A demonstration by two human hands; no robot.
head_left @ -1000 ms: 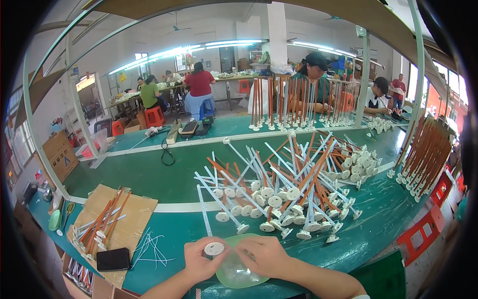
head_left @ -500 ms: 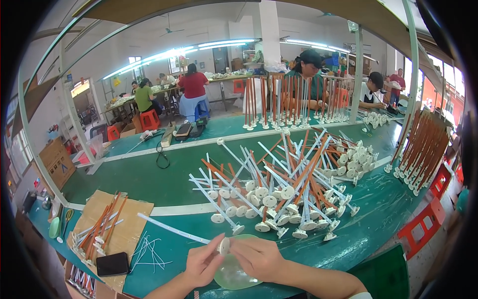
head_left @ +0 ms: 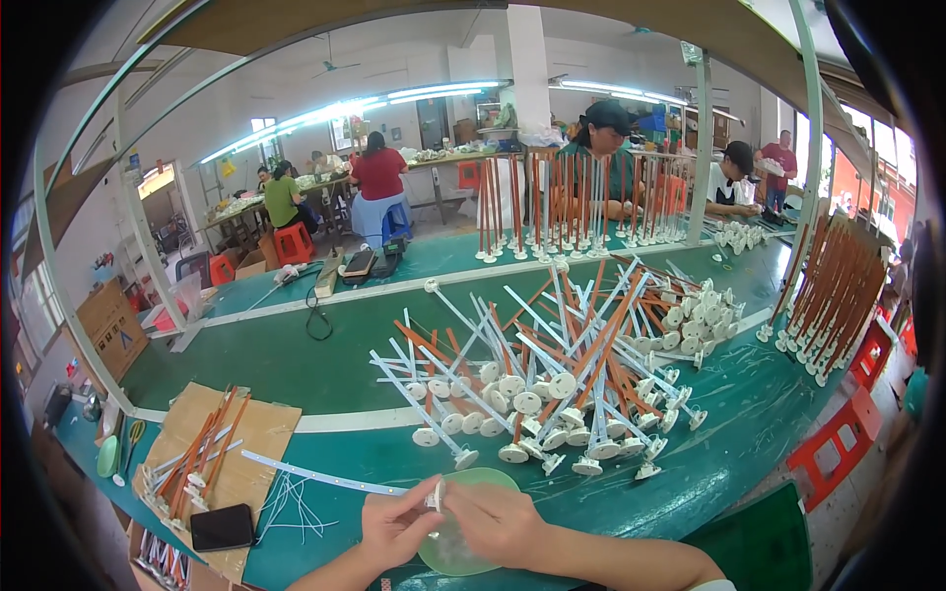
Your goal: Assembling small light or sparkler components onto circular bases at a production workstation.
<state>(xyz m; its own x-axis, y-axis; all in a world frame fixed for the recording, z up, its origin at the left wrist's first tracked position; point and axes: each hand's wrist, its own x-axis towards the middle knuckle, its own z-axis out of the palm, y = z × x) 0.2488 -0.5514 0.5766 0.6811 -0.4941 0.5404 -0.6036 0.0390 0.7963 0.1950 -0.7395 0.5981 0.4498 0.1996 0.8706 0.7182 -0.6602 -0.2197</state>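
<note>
Between my thumb and fingers, my left hand (head_left: 396, 527) grips a white round base (head_left: 434, 498), turned nearly edge-on. A long white strip (head_left: 315, 476) with small spots along it runs left from the base, over the cardboard's edge. On the base's other side, my right hand (head_left: 496, 524) has its fingers pinched together close against it; whatever lies in the pinch is hidden. Below both hands stands a pale green translucent bowl (head_left: 455, 559), partly covered by them.
A big heap of white and brown strips with round bases (head_left: 532, 389) fills the table ahead. Cardboard (head_left: 266, 419) at left holds more strips and a black phone (head_left: 223, 528); thin white wires (head_left: 296, 507) lie beside it. Upright strips (head_left: 833, 286) stand at right. Co-workers sit beyond.
The held base has turned more edge-on, and its strip has swung left and slightly down. My right fingers have shifted slightly lower. In the background, a standing person in red has come nearer.
</note>
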